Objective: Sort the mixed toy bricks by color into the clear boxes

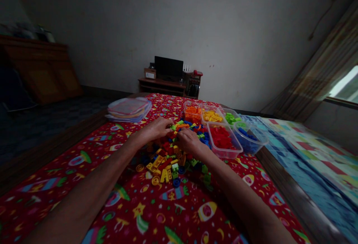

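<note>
- Red rocket-print bedsheet [41, 199] covers the lower middle of the frame, under everything below
- Left hand [156, 129]: curled, fingers down on the far edge of the pile; can't tell if gripping a brick
- Right hand [190, 141]: curled, just beside the left hand, over the bricks; can't tell if gripping anything
- Loose pile of plastic building bricks [165, 162]: mixed colours, centre of frame, on the sheet, under and in front of the hands
- Clear plastic tubs, sorted by colour, just past the pile: orange tub [192, 113], yellow tub [212, 116], green tub [231, 117] in back row; red tub [223, 140], blue tub [247, 138] in front, right of the hands
- Stack of clear plastic lids [128, 109] on the sheet, left of the tubs
- Black monitor [168, 68] on a wooden stand [160, 85], upper middle, against the wall
- Patterned quilt [316, 162] on the right edge, curtain [316, 65] above it
</note>
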### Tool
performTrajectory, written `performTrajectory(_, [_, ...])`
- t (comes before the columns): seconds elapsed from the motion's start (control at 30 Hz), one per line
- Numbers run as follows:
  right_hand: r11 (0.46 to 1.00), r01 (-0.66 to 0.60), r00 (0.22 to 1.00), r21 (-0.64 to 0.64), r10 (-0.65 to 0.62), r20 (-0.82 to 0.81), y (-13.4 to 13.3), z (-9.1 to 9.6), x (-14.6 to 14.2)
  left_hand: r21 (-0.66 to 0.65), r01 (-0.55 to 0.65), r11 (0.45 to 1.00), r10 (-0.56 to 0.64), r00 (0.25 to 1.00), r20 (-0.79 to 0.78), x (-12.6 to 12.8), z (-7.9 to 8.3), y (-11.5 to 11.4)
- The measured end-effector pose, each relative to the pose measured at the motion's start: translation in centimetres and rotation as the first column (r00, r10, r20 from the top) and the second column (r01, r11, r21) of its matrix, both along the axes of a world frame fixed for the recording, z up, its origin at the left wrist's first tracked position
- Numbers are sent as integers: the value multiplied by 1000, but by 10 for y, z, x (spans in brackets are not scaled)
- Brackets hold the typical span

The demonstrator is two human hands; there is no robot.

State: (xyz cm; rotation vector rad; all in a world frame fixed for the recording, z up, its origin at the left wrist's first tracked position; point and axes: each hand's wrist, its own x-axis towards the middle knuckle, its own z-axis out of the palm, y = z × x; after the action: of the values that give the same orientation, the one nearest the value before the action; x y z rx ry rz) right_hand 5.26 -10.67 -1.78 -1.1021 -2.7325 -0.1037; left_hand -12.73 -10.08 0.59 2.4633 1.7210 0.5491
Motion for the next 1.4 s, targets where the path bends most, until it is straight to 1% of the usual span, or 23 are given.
performTrajectory(0.1, [1000, -16, 997, -14, 15, -75, 5, 7, 6, 4, -6, 1000, 6, 1000, -10, 0, 0, 0])
performTrajectory(0.2, [998, 13, 980, -54, -23, -199, 11, 21, 13, 11, 6, 1000, -6, 1000, 2, 1, 3, -1])
performTrajectory(0.27, [997, 40, 946, -73, -61, -319, 14, 30, 16, 2, 7, 1000, -7, 999, 41, 3, 5, -2])
performTrajectory(0.3, [996, 32, 921, -78, -60, -386, 15, 33, 16, -9, 10, 1000, -10, 997, 76, 4, 5, -2])
performTrajectory(0.37, [994, -35, 860, -99, -21, -510, 16, 35, 15, -48, 42, 998, -33, 983, 182, 6, 4, -1])
performTrajectory(0.43, [984, -116, 805, -137, 13, -593, 18, 34, 13, -89, 103, 991, -68, 943, 325, 7, 0, 2])
performTrajectory(0.53, [958, -182, 742, -222, -15, -670, 21, 28, 9, -138, 156, 978, -63, 854, 517, 7, -5, 8])
performTrajectory(0.6, [933, -222, 711, -282, -43, -701, 23, 25, 8, -168, 167, 971, -33, 798, 602, 8, -7, 10])
performTrajectory(0.67, [924, -227, 701, -309, -65, -710, 26, 24, 8, -185, 175, 967, -11, 756, 655, 10, -7, 10])
performTrajectory(0.77, [948, -156, 717, -278, -85, -692, 33, 28, 16, -193, 156, 969, 18, 733, 680, 14, -5, 8])
performTrajectory(0.83, [962, -86, 725, -259, -118, -679, 43, 33, 29, -194, 134, 972, 33, 737, 675, 14, -4, 8])
performTrajectory(0.9, [968, 8, 717, -251, -180, -673, 58, 39, 48, -180, 109, 978, 37, 752, 658, 11, -3, 9])
performTrajectory(0.97, [962, 141, 703, -234, -264, -660, 78, 46, 73, -158, 82, 984, 36, 776, 630, 7, -4, 11])
performTrajectory(1.0, [953, 214, 718, -215, -303, -627, 88, 50, 87, -150, 67, 986, 41, 786, 617, 4, -4, 12])
performTrajectory(1.03, [931, 313, 724, -189, -363, -587, 99, 54, 100, -143, 58, 988, 42, 791, 610, 2, -5, 13])
performTrajectory(1.1, [867, 480, 727, -131, -477, -494, 119, 62, 126, -130, 65, 989, 27, 798, 602, -1, -6, 14])
performTrajectory(1.17, [807, 587, 720, -63, -556, -415, 137, 71, 146, -121, 87, 989, 2, 804, 595, -2, -6, 14])
performTrajectory(1.23, [761, 649, 707, 13, -596, -381, 152, 79, 160, -116, 96, 989, -11, 814, 580, -3, -6, 14])
performTrajectory(1.27, [748, 662, 704, 40, -603, -376, 158, 82, 164, -115, 93, 989, -10, 819, 573, -3, -6, 14])
performTrajectory(1.33, [747, 662, 709, 60, -598, -373, 165, 86, 167, -117, 86, 989, -4, 823, 568, -3, -7, 14])
performTrajectory(1.4, [759, 648, 719, 66, -580, -383, 164, 86, 164, -124, 73, 990, 11, 823, 568, -5, -8, 15])
